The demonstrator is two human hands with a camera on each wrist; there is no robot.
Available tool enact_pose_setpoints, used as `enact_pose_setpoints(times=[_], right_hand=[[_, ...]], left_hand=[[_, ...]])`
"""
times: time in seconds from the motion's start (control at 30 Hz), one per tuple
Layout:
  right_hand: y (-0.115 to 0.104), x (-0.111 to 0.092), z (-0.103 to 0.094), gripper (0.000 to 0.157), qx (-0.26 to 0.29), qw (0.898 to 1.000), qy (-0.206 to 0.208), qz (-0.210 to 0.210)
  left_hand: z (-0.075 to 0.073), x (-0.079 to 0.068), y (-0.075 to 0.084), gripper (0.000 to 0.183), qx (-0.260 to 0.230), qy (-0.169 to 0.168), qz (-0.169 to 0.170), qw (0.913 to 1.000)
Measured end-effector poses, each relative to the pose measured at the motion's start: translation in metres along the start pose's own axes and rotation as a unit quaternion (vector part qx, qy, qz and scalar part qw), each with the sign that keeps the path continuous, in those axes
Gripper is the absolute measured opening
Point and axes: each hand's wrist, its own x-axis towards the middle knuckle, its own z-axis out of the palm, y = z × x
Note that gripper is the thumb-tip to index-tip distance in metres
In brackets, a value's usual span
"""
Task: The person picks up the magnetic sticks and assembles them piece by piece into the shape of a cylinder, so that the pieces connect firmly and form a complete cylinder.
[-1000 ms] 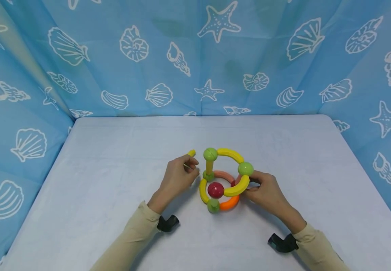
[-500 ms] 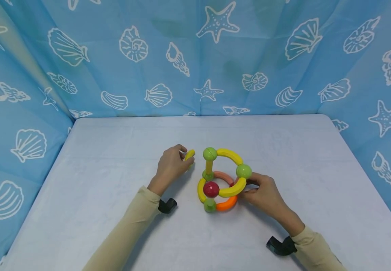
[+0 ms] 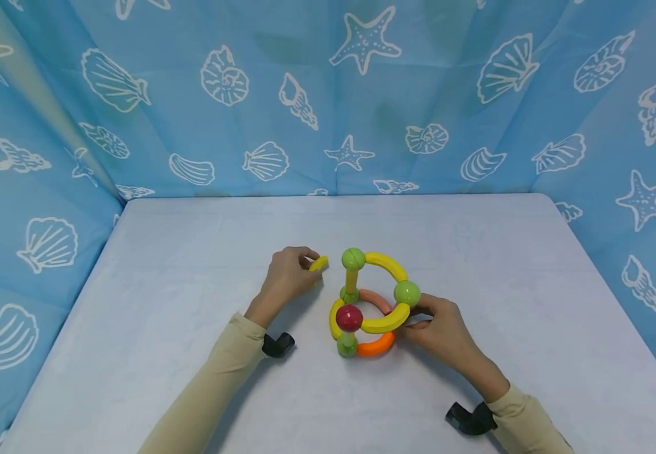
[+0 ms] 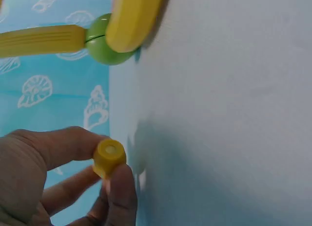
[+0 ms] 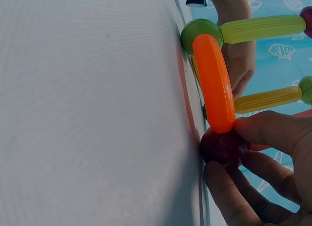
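Observation:
Just left of the toy frame, my left hand (image 3: 287, 276) pinches a short yellow magnetic toy rod (image 3: 320, 263) between thumb and fingers. The left wrist view shows the rod's round end (image 4: 109, 155) facing the camera. The toy frame of balls and curved rods stands on the table, with green balls (image 3: 407, 293), a front red ball (image 3: 349, 318), upper yellow rods (image 3: 387, 263) and a lower orange rod (image 3: 376, 345). At its right side, my right hand (image 3: 446, 331) holds a dark red base ball (image 5: 224, 149), thumb near the orange rod's end.
A white cloth covers the table (image 3: 192, 252). Behind and at both sides hangs a blue curtain (image 3: 328, 94) with white shell and starfish prints. Black wrist cameras (image 3: 471, 419) sit below both hands.
My left hand moved left, away from the frame, with the yellow rod, then shifted slightly. The rod shows more. My right hand and the frame turned and slid slightly left and toward me.

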Motion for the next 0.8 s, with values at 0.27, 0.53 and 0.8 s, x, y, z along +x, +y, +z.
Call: enact_pose_setpoints(times=[0.27,0.53,0.8], right_hand=[[0.001,0.000,0.001,0.037,0.009,1.000,-0.004,0.006],[0.001,0.001,0.000,0.037,0.005,1.000,-0.010,0.009],[0.001,0.001,0.001,0.039,0.009,1.000,-0.013,0.012]], left_hand=[[-0.017,-0.016,-0.007,0.029,-0.148,0.000,0.009,0.9889],[-0.030,-0.037,0.006,0.030,-0.251,-0.029,0.000,0.9676],[-0.040,-0.058,0.028,0.028,-0.253,-0.043,0.033,0.9660]])
